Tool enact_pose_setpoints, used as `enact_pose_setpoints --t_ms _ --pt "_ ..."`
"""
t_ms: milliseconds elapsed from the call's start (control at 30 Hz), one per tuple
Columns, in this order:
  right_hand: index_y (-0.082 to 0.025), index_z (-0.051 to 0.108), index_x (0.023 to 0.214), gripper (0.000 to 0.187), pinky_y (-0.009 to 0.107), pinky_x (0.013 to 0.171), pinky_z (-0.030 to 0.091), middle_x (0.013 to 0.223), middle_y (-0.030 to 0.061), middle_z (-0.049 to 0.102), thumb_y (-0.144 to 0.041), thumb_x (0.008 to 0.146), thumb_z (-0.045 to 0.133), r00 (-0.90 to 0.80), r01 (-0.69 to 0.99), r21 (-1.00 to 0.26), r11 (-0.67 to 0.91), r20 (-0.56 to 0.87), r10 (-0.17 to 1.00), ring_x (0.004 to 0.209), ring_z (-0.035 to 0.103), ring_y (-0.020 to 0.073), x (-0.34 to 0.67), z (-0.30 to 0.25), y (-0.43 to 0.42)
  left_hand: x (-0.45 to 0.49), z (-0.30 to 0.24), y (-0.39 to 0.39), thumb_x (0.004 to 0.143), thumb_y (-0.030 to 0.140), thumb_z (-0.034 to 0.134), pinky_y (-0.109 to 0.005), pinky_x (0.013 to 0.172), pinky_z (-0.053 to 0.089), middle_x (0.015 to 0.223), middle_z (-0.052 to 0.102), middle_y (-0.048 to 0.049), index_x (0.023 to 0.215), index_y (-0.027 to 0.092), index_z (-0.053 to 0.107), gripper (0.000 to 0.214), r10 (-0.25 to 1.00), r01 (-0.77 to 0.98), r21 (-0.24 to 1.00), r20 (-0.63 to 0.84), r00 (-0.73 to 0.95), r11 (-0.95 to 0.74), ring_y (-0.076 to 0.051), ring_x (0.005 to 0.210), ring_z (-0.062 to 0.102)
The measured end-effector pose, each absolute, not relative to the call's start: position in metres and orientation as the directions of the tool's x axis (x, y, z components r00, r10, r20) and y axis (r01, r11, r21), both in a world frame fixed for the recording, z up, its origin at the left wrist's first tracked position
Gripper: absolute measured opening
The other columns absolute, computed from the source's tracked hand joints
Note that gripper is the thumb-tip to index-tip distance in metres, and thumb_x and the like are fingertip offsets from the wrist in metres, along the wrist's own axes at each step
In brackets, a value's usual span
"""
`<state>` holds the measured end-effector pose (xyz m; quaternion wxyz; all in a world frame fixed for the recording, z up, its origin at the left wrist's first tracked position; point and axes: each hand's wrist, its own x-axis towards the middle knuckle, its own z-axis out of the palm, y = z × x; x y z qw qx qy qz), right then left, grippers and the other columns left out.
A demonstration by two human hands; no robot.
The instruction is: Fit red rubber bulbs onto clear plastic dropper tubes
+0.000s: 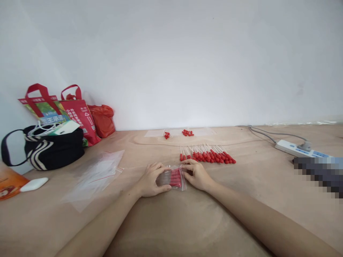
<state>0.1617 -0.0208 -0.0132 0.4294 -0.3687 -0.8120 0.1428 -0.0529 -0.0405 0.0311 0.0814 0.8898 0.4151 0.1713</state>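
Note:
A small clear zip bag (177, 177) with several red-tipped sticks inside lies on the wooden table in front of me. My left hand (153, 180) grips its left end, thumb at the near side and fingers at the far side. At the bag's right end, by the red zip line, my right hand (197, 174) holds the edge with bent fingers; part of its grip is hidden. Just beyond my right hand lies a row of loose red-tipped sticks (211, 156), their pale thin ends pointing away from me.
Flat empty zip bags (92, 176) lie in a loose stack on the left. Two small red piles (188, 133) sit near the wall. A black bag (56, 148), shopping bags (83, 119) and a white object (34, 184) stand left. A power strip (291, 148) lies right.

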Motion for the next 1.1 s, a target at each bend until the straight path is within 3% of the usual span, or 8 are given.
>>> enact_pose_setpoints --t_ms 167,367,567,733,833,1100 --pt "-0.020 0.060 0.105 0.035 0.032 0.081 0.045 0.098 0.0073 0.060 -0.012 0.072 0.055 -0.365 0.429 -0.593 0.682 0.577 0.731 0.092 0.055 0.0159 0.162 -0.012 -0.023 -0.053 0.031 -0.040 0.069 0.040 0.060 -0.033 0.077 0.040 0.088 0.053 -0.0036 0.109 0.022 0.051 0.045 0.803 0.737 0.319 0.212 0.557 -0.596 -0.019 0.084 0.051" --pt "-0.020 0.059 0.108 0.035 0.031 0.080 0.043 0.096 0.0062 0.060 -0.018 0.073 0.058 -0.394 0.360 -0.650 0.669 0.544 0.741 0.087 0.053 0.0153 0.165 -0.006 -0.025 -0.054 0.029 -0.039 0.067 0.036 0.060 -0.030 0.073 0.040 0.083 0.053 -0.0018 0.100 0.020 0.053 0.037 0.814 0.725 0.370 0.222 0.537 -0.580 -0.017 0.079 0.051" --pt "-0.021 0.066 0.091 0.026 0.032 0.079 0.040 0.089 0.0047 0.060 -0.033 0.068 0.066 -0.540 0.391 -0.666 0.635 0.393 0.745 0.086 0.050 0.0169 0.169 0.003 -0.023 -0.053 0.026 -0.038 0.067 0.034 0.060 -0.026 0.067 0.039 0.075 0.053 0.0004 0.080 0.017 0.052 0.023 0.808 0.693 0.421 0.234 0.540 -0.585 -0.013 0.071 0.049" --pt "-0.025 0.062 0.101 0.032 0.032 0.084 0.037 0.100 0.0036 0.060 -0.034 0.070 0.064 -0.613 0.342 -0.650 0.678 0.392 0.686 0.092 0.049 0.0169 0.170 0.006 -0.025 -0.053 0.027 -0.039 0.069 0.035 0.059 -0.024 0.067 0.039 0.076 0.053 -0.0001 0.078 0.016 0.052 0.022 0.794 0.668 0.436 0.247 0.555 -0.603 -0.013 0.071 0.049" --pt "-0.024 0.065 0.092 0.024 0.031 0.081 0.038 0.093 0.0035 0.061 -0.036 0.071 0.063 -0.591 0.359 -0.656 0.664 0.391 0.706 0.088 0.050 0.0168 0.168 0.006 -0.027 -0.053 0.027 -0.040 0.070 0.035 0.059 -0.024 0.066 0.039 0.076 0.053 -0.0001 0.080 0.017 0.053 0.021 0.792 0.666 0.436 0.251 0.556 -0.606 -0.013 0.071 0.050" --pt "-0.018 0.063 0.072 0.007 0.029 0.077 0.039 0.091 0.0046 0.057 -0.015 0.070 0.057 -0.481 0.341 -0.684 0.645 0.463 0.745 0.086 0.050 0.0148 0.168 0.004 -0.031 -0.053 0.027 -0.039 0.070 0.039 0.059 -0.025 0.066 0.039 0.076 0.053 -0.0006 0.082 0.016 0.055 0.026 0.800 0.677 0.433 0.247 0.546 -0.595 -0.013 0.071 0.050"
